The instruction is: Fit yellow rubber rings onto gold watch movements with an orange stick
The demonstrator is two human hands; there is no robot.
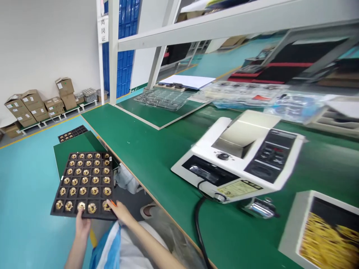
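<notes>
A black compartment tray (91,183) with rows of gold-coloured ring-shaped parts (95,191) is held out at the left, off the bench's edge. My left hand (83,223) is closed on the middle of its near edge, thumb on top and the other fingers hidden beneath. At the near right corner, my right hand (121,212) grips the same tray. A small slim orange item (113,203) shows at the right hand's fingers; its kind is unclear. Behind the held tray lies a green board (63,153), with another black tray (80,130) beyond it, partly filled with gold parts.
The green workbench (134,145) runs along my right. On it stand a white tape dispenser (238,153) with a black cable (198,220) and a bin of yellow pieces (291,224). Clear plastic trays (164,99) lie farther back. Cardboard boxes (32,106) line the wall.
</notes>
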